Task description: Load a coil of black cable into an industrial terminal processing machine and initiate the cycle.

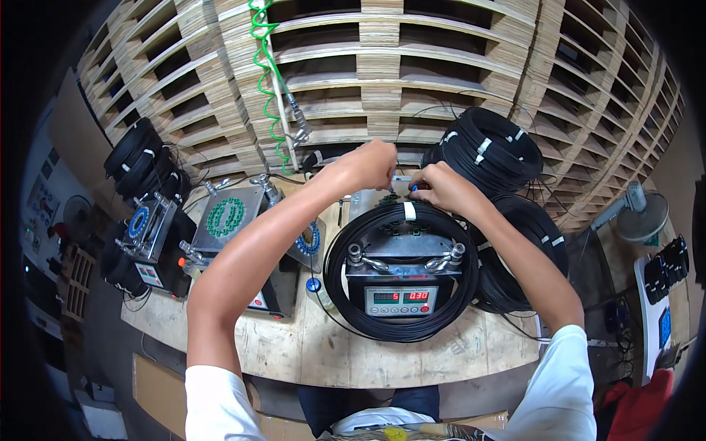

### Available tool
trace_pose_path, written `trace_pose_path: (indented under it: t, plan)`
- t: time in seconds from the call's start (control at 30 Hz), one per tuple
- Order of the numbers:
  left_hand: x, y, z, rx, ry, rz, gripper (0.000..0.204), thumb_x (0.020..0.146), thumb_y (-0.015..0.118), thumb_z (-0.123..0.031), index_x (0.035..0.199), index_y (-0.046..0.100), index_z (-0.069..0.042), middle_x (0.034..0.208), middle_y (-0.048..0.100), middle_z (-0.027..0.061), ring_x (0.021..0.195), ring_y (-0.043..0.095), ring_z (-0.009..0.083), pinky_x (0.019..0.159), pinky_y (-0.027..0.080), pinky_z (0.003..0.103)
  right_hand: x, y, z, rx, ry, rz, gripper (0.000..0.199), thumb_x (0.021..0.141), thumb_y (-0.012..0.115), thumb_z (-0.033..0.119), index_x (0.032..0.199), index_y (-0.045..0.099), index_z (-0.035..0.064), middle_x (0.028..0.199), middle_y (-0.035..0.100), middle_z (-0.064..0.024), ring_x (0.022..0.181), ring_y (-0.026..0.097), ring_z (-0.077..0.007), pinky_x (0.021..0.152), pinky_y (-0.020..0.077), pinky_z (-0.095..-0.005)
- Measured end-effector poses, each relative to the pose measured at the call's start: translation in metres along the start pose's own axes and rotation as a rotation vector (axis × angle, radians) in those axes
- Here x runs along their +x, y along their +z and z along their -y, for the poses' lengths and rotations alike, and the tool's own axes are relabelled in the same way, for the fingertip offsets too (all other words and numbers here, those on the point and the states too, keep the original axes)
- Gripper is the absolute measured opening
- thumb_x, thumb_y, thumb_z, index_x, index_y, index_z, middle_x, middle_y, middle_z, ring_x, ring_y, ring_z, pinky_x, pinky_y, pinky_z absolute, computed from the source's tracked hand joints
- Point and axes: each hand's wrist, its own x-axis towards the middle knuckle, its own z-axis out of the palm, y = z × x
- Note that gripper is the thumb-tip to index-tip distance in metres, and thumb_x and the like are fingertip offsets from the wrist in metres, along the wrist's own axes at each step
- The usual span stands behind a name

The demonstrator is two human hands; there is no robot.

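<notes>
My left hand (pixel 371 165) is closed above the far side of a control box (pixel 401 299) with lit red digits; what its fingers hold, if anything, is hidden. Close beside it, my right hand (pixel 443 185) has its fingers pinched together at a small blue piece (pixel 415 188). A coil of black cable (pixel 344 312), bound with a white tie (pixel 409 212), lies around the box. Under my hands, small green pieces (pixel 390 199) sit on the metal plate on top. Two metal toggle clamps (pixel 446 257) are fixed at its near edge.
Left of me stand similar boxes, one with a plate holding a green ring (pixel 226 216), another with a blue ring (pixel 137 221). More black cable coils (pixel 489 151) stand at right. Stacked wooden pallets (pixel 379 55) rise behind the wooden table (pixel 382 365). A green air hose (pixel 262 70) hangs down.
</notes>
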Motion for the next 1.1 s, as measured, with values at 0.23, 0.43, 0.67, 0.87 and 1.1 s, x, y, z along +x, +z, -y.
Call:
trace_pose_path:
  t: [0.23,0.43,0.67,0.87,1.1]
  plan:
    - [0.012,0.001,-0.026,0.193,-0.012,0.045,0.006,0.072,0.071,0.002,0.077,0.075,0.0,0.073,0.072,0.016,0.072,0.074,0.0259,0.064,0.057,0.036,-0.006,0.005,-0.008,0.037,0.031,-0.057,0.021,0.082,0.07,-0.001,0.103,0.071,-0.0069,0.09,0.07,-0.028,0.085,0.071,-0.038,0.077,0.0559,-0.0387]
    - [0.013,0.004,-0.031,0.253,0.021,-0.007,0.007,0.072,0.072,0.0,0.078,0.075,0.0,0.073,0.072,0.0164,0.073,0.073,0.0307,0.065,0.058,0.038,-0.005,0.009,-0.015,0.041,0.006,-0.085,0.021,0.081,0.069,-0.001,0.102,0.072,-0.0066,0.089,0.07,-0.0276,0.084,0.072,-0.0375,0.077,0.0563,-0.0381]
    - [0.008,0.003,-0.017,0.189,0.029,0.058,0.008,0.073,0.073,-0.002,0.08,0.076,-0.002,0.076,0.073,0.0164,0.076,0.073,0.0317,0.068,0.058,0.04,-0.007,0.006,-0.007,0.078,0.038,-0.077,0.021,0.082,0.069,0.0,0.101,0.072,-0.0064,0.088,0.069,-0.0285,0.084,0.072,-0.0374,0.075,0.0564,-0.0378]
    - [0.008,0.003,-0.041,0.293,-0.063,0.034,0.01,0.076,0.07,-0.003,0.084,0.077,-0.003,0.084,0.073,0.0188,0.08,0.073,0.0343,0.068,0.059,0.042,-0.007,0.009,-0.016,0.07,0.049,-0.096,0.027,0.078,0.069,-0.004,0.105,0.072,-0.0045,0.093,0.067,-0.0295,0.089,0.068,-0.0426,0.08,0.0554,-0.0429]
    - [0.025,0.01,-0.059,0.374,-0.066,0.04,0.013,0.079,0.065,-0.005,0.086,0.075,-0.001,0.091,0.073,0.0205,0.085,0.072,0.0382,0.069,0.059,0.045,-0.005,0.014,-0.017,0.098,-0.039,-0.135,0.028,0.077,0.066,-0.006,0.104,0.072,-0.0039,0.097,0.068,-0.0277,0.093,0.067,-0.043,0.084,0.0549,-0.0427]
